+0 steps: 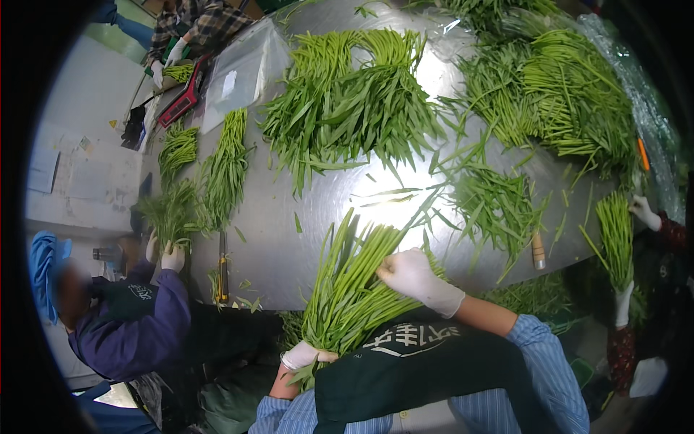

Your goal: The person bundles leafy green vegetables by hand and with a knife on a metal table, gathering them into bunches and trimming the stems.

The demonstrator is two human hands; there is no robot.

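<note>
A bundle of leafy green-stemmed vegetable (355, 276), likely water spinach, slants across my front, cut stems pointing up and right. My left hand (308, 355), in a white glove, is closed around its leafy lower end. My right hand (415, 276), also gloved, lies against the right side of the stems with its fingers curled; whether it pinches a stem is hidden. Past the bundle, loose leafy pieces (488, 203) are strewn on the metal table (271, 217). A large pile of the same greens (358, 103) lies farther back, stems away from me.
A wooden-handled knife (538, 252) lies at the table's near right edge, a yellow-and-black tool (222, 276) at the left. More greens (574, 92) are heaped at the right. Co-workers stand left, right and at the far left corner, near a red scale (181, 103) and plastic bags (236, 76).
</note>
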